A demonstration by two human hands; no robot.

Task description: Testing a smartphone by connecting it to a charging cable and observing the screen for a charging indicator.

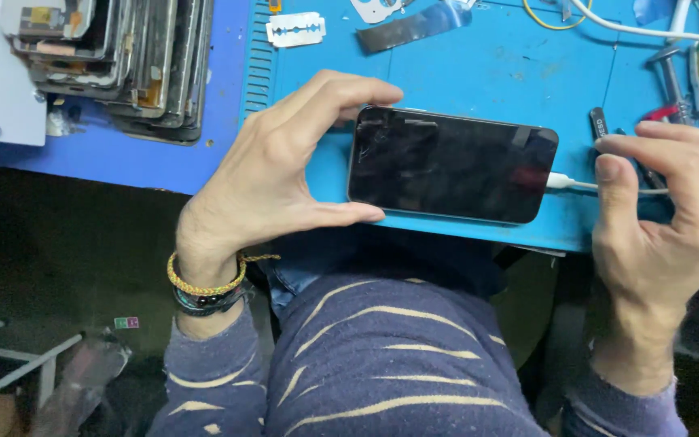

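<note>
The dark phone (451, 164), long axis lying left to right across the blue bench (479, 73), is pinched at its left end by the left hand (273, 174), while the white cable (580, 185) plugged into its right end is gripped by the right hand (665, 202).

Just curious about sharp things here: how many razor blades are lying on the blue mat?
1. A single double-edged razor blade lies at the top edge of the blue mat, above the left hand. Others may be hidden outside the view.
</note>
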